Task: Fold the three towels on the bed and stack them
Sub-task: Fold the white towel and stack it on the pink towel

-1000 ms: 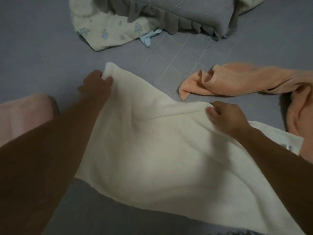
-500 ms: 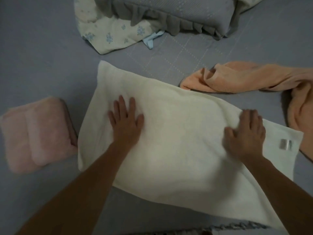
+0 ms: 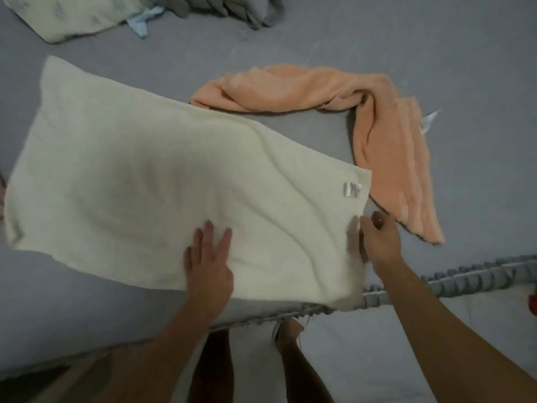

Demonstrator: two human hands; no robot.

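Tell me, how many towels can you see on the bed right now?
2. A cream towel lies spread near the bed's edge under both hands. A peach towel lies crumpled beyond it, to the right. A third may be out of view.

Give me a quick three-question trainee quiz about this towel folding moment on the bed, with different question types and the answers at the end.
1. True or false: the left hand lies flat with straight fingers on the cream rectangular terry towel.
2. Multiple choice: the right hand has its grip on the cream towel's A) far left corner B) near right edge C) satin label.
3. Fill in: the crumpled peach plush towel lies unfolded to the ____ of the cream towel.

Key: 1 true; 2 B; 3 right.
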